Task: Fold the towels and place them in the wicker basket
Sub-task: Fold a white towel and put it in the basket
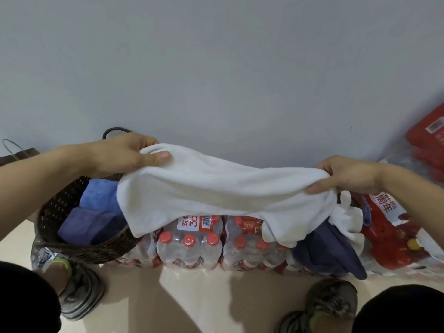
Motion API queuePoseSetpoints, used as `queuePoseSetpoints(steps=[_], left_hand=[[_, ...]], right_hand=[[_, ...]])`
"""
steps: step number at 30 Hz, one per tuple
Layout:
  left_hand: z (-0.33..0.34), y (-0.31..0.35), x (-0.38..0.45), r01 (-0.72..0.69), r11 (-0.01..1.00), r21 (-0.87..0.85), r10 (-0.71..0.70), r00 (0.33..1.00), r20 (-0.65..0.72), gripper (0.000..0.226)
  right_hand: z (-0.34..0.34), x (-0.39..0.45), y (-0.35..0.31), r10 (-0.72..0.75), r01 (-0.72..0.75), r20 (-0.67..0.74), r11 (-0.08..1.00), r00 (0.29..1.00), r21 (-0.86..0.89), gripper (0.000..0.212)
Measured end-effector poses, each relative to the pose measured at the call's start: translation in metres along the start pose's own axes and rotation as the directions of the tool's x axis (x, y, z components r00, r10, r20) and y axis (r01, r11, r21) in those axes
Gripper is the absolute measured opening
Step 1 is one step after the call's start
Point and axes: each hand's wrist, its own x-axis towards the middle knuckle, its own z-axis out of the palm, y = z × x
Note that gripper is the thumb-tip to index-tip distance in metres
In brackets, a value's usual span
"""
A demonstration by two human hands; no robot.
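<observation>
A white towel (216,186) hangs stretched in the air between my two hands. My left hand (127,152) grips its left end, thumb on top. My right hand (346,174) pinches its right end. Below my left arm stands a dark brown wicker basket (96,251) with a light blue folded towel (101,195) and a darker purple-blue folded towel (91,227) inside. A dark navy towel (329,253) and a crumpled white cloth (348,215) lie to the right on the bottle packs.
Shrink-wrapped packs of red-capped water bottles (189,246) line the wall under the towel. More red packaging (394,231) lies at the right, with a red box (430,138) above it. A paper bag (21,155) stands at far left. My shoes (79,287) are on the pale floor.
</observation>
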Motion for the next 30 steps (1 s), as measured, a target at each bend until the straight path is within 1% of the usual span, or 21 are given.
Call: queuePoseSetpoints(steps=[2, 3, 5, 6, 7, 9, 11, 12, 14, 16, 19, 21, 23, 25, 27, 30], left_hand=[[0.010, 0.010, -0.002, 0.011, 1.000, -0.026, -0.011, 1.000, 0.012, 0.042], [0.016, 0.017, -0.002, -0.008, 1.000, -0.025, 0.008, 1.000, -0.008, 0.045], [0.030, 0.030, -0.002, -0.077, 0.993, 0.085, 0.087, 0.989, -0.122, 0.045], [0.037, 0.037, -0.003, -0.113, 0.982, 0.149, 0.139, 0.975, -0.176, 0.044], [0.044, 0.044, -0.004, -0.144, 0.970, 0.194, 0.181, 0.965, -0.192, 0.045], [0.058, 0.055, -0.011, -0.214, 0.943, 0.254, 0.256, 0.956, -0.144, 0.054], [0.071, 0.062, -0.015, -0.293, 0.885, 0.362, 0.350, 0.931, -0.102, 0.063], [0.076, 0.065, -0.016, -0.330, 0.865, 0.378, 0.387, 0.918, -0.084, 0.062], [0.080, 0.068, -0.018, -0.390, 0.868, 0.308, 0.415, 0.910, -0.019, 0.046], [0.076, 0.067, -0.019, -0.387, 0.882, 0.269, 0.392, 0.919, 0.036, 0.031], [0.067, 0.058, -0.017, -0.347, 0.891, 0.293, 0.352, 0.935, 0.036, 0.013], [0.064, 0.053, -0.016, -0.335, 0.887, 0.317, 0.338, 0.940, 0.047, 0.012], [0.062, 0.049, -0.015, -0.321, 0.881, 0.347, 0.324, 0.945, 0.049, 0.013], [0.059, 0.045, -0.014, -0.296, 0.880, 0.371, 0.308, 0.951, 0.029, 0.016], [0.057, 0.042, -0.013, -0.264, 0.871, 0.414, 0.291, 0.957, -0.001, 0.018], [0.054, 0.039, -0.009, -0.218, 0.832, 0.510, 0.269, 0.963, -0.028, 0.018]], right_hand=[[0.007, -0.002, -0.016, -0.082, 0.082, -0.002, 0.995, 0.997, 0.053, 0.033], [0.013, -0.003, -0.026, -0.127, 0.126, 0.005, 0.987, 0.992, 0.096, 0.029], [0.027, -0.004, -0.047, -0.217, 0.202, 0.055, 0.958, 0.975, 0.206, 0.018], [0.034, -0.004, -0.056, -0.257, 0.231, 0.077, 0.940, 0.963, 0.251, 0.018], [0.042, -0.004, -0.064, -0.288, 0.254, 0.089, 0.928, 0.954, 0.273, 0.022], [0.059, -0.001, -0.080, -0.335, 0.301, 0.101, 0.918, 0.937, 0.258, 0.028], [0.075, 0.004, -0.094, -0.380, 0.346, 0.105, 0.905, 0.919, 0.245, 0.024], [0.083, 0.006, -0.099, -0.402, 0.371, 0.094, 0.898, 0.911, 0.237, 0.022], [0.094, 0.011, -0.107, -0.445, 0.430, 0.038, 0.881, 0.895, 0.196, 0.017], [0.100, 0.015, -0.109, -0.472, 0.468, 0.006, 0.874, 0.881, 0.131, 0.016], [0.104, 0.020, -0.104, -0.453, 0.453, 0.008, 0.891, 0.891, -0.015, 0.019], [0.104, 0.023, -0.101, -0.429, 0.425, 0.011, 0.890, 0.903, -0.165, 0.021], [0.100, 0.025, -0.098, -0.384, 0.376, 0.027, 0.883, 0.923, -0.281, 0.021], [0.092, 0.025, -0.095, -0.346, 0.331, 0.021, 0.876, 0.938, -0.350, 0.021], [0.081, 0.023, -0.092, -0.318, 0.291, -0.007, 0.878, 0.948, -0.381, 0.019], [0.064, 0.021, -0.088, -0.278, 0.225, -0.064, 0.874, 0.958, -0.430, 0.019]])
